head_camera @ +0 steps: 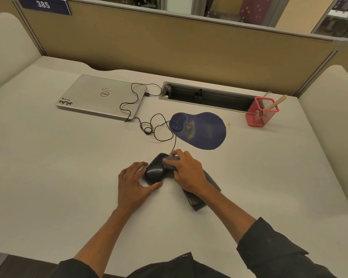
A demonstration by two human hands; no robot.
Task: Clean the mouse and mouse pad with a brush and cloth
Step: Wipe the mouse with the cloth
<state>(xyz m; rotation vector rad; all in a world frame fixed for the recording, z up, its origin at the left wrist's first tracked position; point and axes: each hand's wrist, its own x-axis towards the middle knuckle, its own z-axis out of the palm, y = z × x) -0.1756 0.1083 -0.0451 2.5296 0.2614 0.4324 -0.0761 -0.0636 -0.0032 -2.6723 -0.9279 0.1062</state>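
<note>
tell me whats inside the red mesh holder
A wooden handle sticks out of the red mesh holder, leaning right. Its lower end is blurred behind the mesh, so whether it is the brush cannot be told.

Left hand (134, 180) steadies mouse (155, 170); right hand (186, 171) presses cloth (170, 162) on it.

Black mouse (155, 171), grey cloth (199, 189), blue pad (205, 133) with yellowish smudges, silver laptop (100, 97), red mesh holder (259, 114), white desk (48, 167).
</note>
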